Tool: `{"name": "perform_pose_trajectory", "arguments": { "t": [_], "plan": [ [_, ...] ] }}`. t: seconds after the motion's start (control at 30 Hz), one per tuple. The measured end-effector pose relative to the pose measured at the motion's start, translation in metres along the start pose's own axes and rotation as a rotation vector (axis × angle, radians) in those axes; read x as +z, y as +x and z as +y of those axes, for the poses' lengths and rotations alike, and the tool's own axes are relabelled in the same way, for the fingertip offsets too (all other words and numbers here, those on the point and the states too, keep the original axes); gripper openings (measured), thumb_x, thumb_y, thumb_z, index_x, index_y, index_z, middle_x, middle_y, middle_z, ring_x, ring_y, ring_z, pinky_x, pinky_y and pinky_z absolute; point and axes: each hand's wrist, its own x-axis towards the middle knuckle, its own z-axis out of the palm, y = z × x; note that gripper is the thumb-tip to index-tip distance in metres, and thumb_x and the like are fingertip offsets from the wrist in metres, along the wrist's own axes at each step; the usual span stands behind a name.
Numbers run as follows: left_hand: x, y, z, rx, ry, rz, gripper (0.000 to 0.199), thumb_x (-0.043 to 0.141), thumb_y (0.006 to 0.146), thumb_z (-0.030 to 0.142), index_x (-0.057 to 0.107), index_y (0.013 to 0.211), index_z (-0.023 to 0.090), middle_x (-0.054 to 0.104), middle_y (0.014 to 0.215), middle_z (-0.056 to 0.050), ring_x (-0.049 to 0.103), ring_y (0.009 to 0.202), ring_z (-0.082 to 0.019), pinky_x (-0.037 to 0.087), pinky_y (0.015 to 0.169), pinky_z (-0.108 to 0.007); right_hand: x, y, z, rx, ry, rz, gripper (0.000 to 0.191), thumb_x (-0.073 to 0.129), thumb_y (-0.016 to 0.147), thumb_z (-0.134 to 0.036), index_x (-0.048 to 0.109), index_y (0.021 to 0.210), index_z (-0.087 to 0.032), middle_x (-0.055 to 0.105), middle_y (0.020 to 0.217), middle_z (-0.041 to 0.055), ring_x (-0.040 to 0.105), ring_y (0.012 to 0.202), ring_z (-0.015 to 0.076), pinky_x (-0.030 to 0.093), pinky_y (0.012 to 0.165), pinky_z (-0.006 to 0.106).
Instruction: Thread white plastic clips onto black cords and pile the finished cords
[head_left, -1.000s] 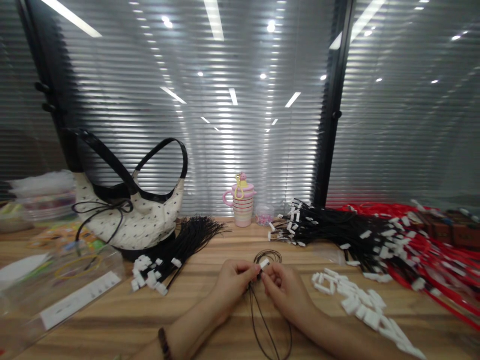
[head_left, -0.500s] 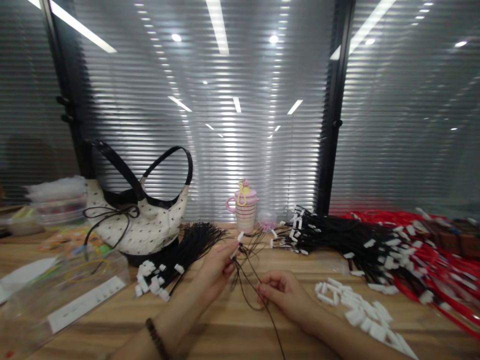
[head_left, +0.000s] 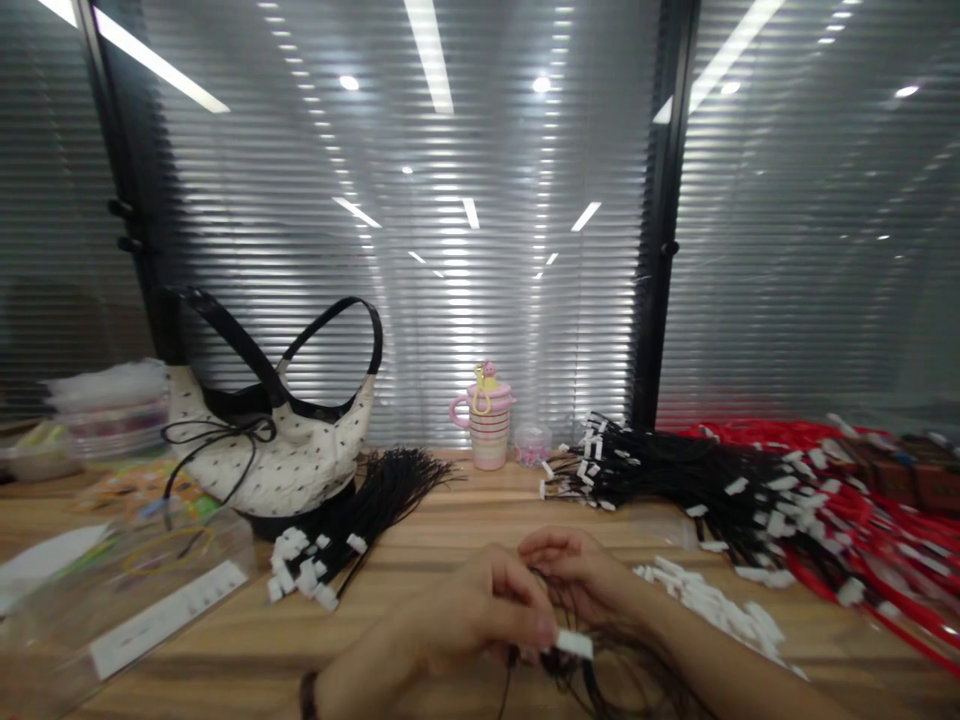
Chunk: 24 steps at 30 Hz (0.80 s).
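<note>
My left hand, with a dark bracelet at the wrist, pinches a white tag joined to thin black cords near the bottom centre. Just behind and to the right, my right hand has its fingers bent around some of the same cords; its fingertips are partly hidden behind the left hand. Loops of cord hang below both hands, blurred. Loose white tags lie on the wooden table right of the right forearm.
A bundle of black cords with white tags lies by a dotted handbag. A pink cup and small tub stand at the back. Black cords and red cords fill the right; plastic bags lie left.
My left hand has moved right and down with the white tag and cords. My right hand has shifted slightly up, and the hands are now close together, with the cords gathered below them.
</note>
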Motion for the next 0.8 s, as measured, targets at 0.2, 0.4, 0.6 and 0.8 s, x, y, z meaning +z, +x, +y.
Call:
{"name": "perform_pose_trajectory", "arguments": {
  "t": [0.2, 0.4, 0.6, 0.8],
  "plan": [
    [0.006, 0.005, -0.014, -0.038, 0.354, -0.024, 0.022, 0.065, 0.065, 0.036, 0.07, 0.073, 0.016, 0.052, 0.059, 0.0, 0.04, 0.053, -0.007, 0.026, 0.052, -0.021, 0.01, -0.004, -0.005, -0.071, -0.051, 0.057, 0.023, 0.052, 0.061, -0.013, 0.062, 0.082, -0.009, 0.063, 0.077, 0.0081, 0.059, 0.07, 0.0142, 0.044, 0.07, 0.027],
    [-0.01, 0.013, -0.026, -0.028, 0.228, 0.145, 0.026, 0.067, 0.062, 0.038, 0.067, 0.063, 0.012, 0.05, 0.055, 0.0, 0.037, 0.05, -0.006, 0.023, 0.047, -0.02, 0.015, -0.007, 0.004, -0.538, -0.895, 0.321, 0.02, 0.054, 0.07, -0.02, 0.062, 0.088, -0.015, 0.062, 0.091, 0.007, 0.055, 0.088, 0.0185, 0.041, 0.082, 0.031],
    [-0.022, 0.018, -0.027, -0.062, 0.226, 0.376, 0.033, 0.065, 0.06, 0.044, 0.058, 0.056, 0.011, 0.042, 0.047, 0.003, 0.028, 0.04, -0.003, 0.015, 0.04, -0.02, 0.012, -0.01, -0.003, -0.763, -1.014, 0.613, 0.016, 0.046, 0.08, -0.026, 0.057, 0.084, -0.015, 0.058, 0.075, 0.0048, 0.052, 0.071, 0.014, 0.041, 0.066, 0.024],
    [-0.029, 0.025, -0.031, -0.073, 0.132, 0.556, 0.033, 0.065, 0.056, 0.044, 0.057, 0.058, 0.012, 0.045, 0.048, 0.004, 0.03, 0.037, -0.003, 0.017, 0.038, -0.02, 0.052, -0.032, 0.01, -0.5, -1.092, 0.076, 0.024, 0.041, 0.081, -0.035, 0.057, 0.074, -0.019, 0.044, 0.054, 0.0001, 0.044, 0.052, 0.0112, 0.035, 0.049, 0.021]
  ]
}}
